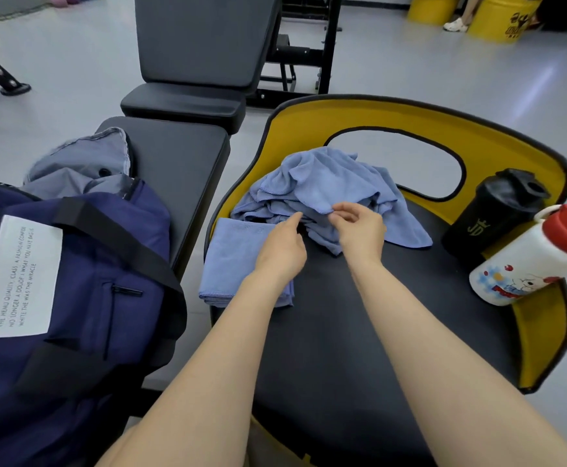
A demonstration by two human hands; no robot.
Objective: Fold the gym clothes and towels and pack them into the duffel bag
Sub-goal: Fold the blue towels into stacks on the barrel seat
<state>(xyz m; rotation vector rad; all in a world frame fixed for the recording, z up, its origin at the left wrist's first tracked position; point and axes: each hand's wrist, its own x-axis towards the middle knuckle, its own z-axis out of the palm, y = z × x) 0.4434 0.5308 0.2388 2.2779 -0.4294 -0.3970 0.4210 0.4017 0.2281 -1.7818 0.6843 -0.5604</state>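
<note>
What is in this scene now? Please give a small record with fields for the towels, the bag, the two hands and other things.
folded towel: folded blue towel, flat on the black seat, left side
unfolded towel: crumpled blue towel, heaped behind the folded one
bag: navy duffel bag on the bench, grey garment at its open end
left hand: left hand over the folded towel, index finger pointing at the heap
right hand: right hand, fingers pinching an edge of the crumpled towel
other: black shaker bottle, white bottle with red cap
</note>
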